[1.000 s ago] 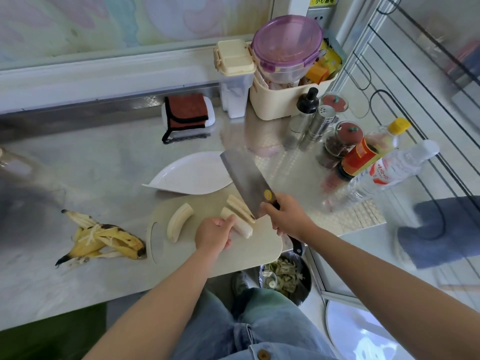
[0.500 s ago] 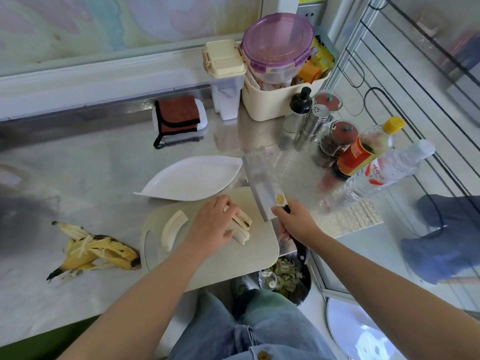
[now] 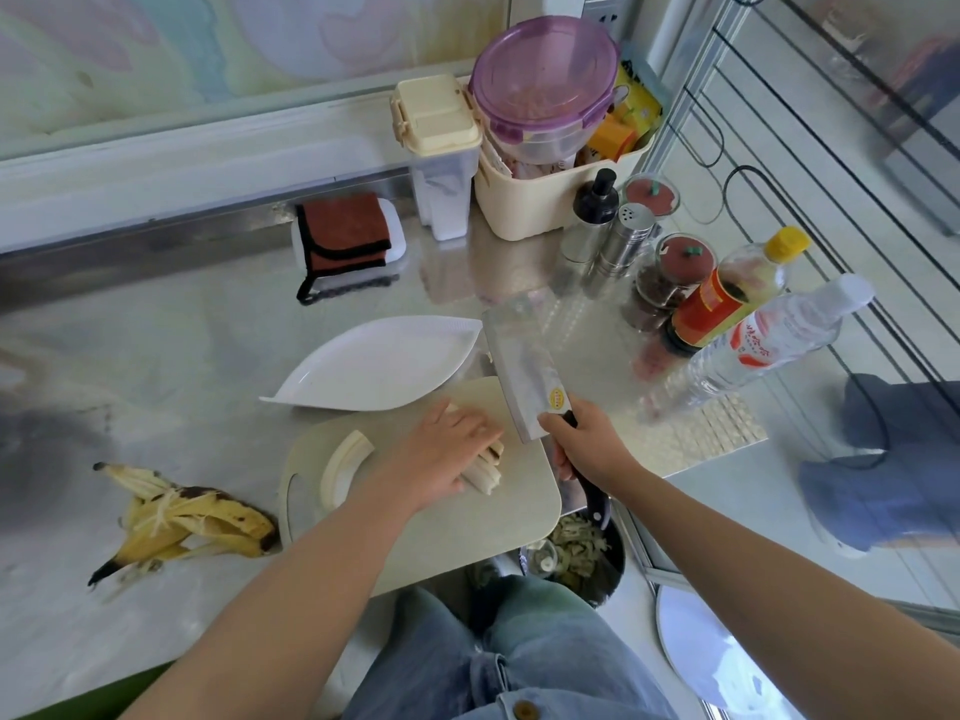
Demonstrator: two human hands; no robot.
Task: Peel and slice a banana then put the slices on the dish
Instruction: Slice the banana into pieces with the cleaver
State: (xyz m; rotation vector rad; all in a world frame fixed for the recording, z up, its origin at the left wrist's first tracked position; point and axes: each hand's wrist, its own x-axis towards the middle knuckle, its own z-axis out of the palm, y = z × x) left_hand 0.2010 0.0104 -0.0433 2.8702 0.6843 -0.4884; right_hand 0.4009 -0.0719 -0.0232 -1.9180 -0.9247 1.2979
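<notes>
Left hand (image 3: pixel 447 449) lies flat, pressing banana (image 3: pixel 485 470) on board (image 3: pixel 457 532). Right hand (image 3: pixel 587 444) grips cleaver (image 3: pixel 522 363), raised at 2 o'clock of banana. Advised: tuck fingertips, cut crosswise, evenly. Dish (image 3: pixel 384 363) sits at 11 o'clock of board.

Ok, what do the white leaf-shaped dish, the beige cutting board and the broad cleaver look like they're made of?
The white leaf-shaped dish looks like glazed ceramic or melamine: smooth, glossy, evenly white. The beige cutting board is probably plastic: matte, uniform, no grain, moulded handle slot. The broad cleaver has a steel blade: brushed grey, reflective.
</notes>
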